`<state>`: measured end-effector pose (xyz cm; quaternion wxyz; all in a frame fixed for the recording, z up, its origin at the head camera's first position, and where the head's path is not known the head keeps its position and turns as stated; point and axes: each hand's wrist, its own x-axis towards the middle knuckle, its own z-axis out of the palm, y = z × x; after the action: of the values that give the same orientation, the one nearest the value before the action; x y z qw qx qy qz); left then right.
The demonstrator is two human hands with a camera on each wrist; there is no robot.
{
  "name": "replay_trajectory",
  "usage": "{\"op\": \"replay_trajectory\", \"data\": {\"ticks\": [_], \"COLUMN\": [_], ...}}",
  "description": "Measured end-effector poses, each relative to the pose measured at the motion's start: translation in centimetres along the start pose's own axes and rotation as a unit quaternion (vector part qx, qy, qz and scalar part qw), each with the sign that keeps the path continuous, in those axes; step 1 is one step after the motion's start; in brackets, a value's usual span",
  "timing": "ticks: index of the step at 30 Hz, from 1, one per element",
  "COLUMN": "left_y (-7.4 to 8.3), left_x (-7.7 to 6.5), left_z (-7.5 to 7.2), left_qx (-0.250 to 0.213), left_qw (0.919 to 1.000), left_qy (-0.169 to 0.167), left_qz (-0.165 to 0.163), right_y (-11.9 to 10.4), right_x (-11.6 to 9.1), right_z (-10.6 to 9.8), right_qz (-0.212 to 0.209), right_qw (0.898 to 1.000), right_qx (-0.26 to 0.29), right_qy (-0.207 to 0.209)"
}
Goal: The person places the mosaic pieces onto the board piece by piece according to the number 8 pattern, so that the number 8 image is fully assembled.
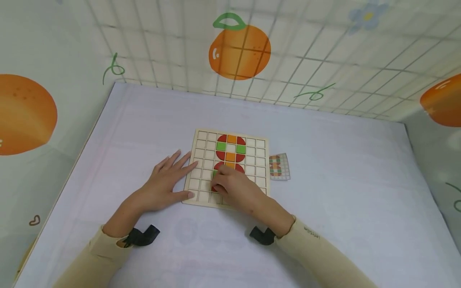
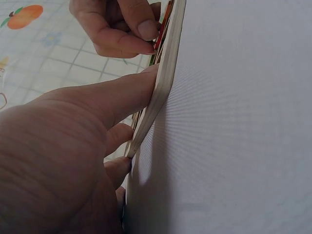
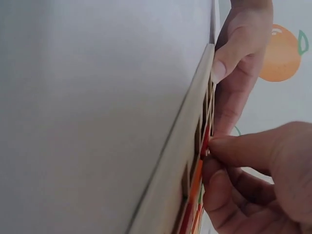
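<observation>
A square wooden grid board [image 1: 259, 160] lies on the table, with red, orange and green tiles set in some of its middle cells. My left hand [image 1: 163, 182] rests with spread fingers on the board's left edge, thumb near its lower left corner. My right hand [image 1: 239, 188] is over the lower middle of the board with curled fingers. In the right wrist view its thumb and fingertip pinch at a red tile [image 3: 205, 141] in a cell. The same fingers and red tile [image 2: 160, 39] show in the left wrist view. The right hand hides part of the lower pattern.
A small pattern card [image 1: 279, 167] with a coloured grid lies against the board's right edge, partly under it. The white-covered table [image 1: 342, 192] is bounded by curtains with printed oranges [image 1: 239, 52] at the back and sides.
</observation>
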<state>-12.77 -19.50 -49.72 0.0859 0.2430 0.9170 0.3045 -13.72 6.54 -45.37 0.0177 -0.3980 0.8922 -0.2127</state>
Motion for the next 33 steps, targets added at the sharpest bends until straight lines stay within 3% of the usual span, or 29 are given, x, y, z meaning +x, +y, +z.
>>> {"op": "replay_trajectory", "data": {"ticks": [7,11,14,17,22,28,33], "left_y": [0.2,0.1,0.0,-0.1,-0.1,0.0,0.0], "left_x": [0.1,0.3,0.2,0.2,0.1,-0.1,-0.1], "left_z": [0.0,0.2,0.3,0.4,0.3,0.2,0.0], "left_qx": [0.001,0.005,0.011,0.013,0.009,0.002,0.006], "left_qw": [1.0,1.0,0.9999,0.9999,0.9999,1.0,1.0], "left_qy": [0.001,0.001,0.003,0.004,0.004,0.003,0.002], "left_qz": [0.002,-0.001,-0.004,-0.006,-0.004,-0.005,-0.004], "right_y": [0.1,0.8,1.1,1.0,0.2,-0.3,-0.3], "right_x": [-0.4,-1.2,-1.6,-1.5,-0.7,0.3,0.4], "right_z": [-0.6,-1.3,-1.4,-1.3,-1.2,-1.8,-1.8], "right_qz": [0.024,0.051,0.047,0.036,0.054,0.095,0.103], "right_qw": [1.0,0.999,0.998,0.999,0.995,0.991,0.993], "right_qx": [-0.001,0.009,-0.002,-0.037,-0.076,-0.048,-0.014], "right_qy": [-0.009,0.017,0.029,0.007,-0.045,-0.081,-0.061]}}
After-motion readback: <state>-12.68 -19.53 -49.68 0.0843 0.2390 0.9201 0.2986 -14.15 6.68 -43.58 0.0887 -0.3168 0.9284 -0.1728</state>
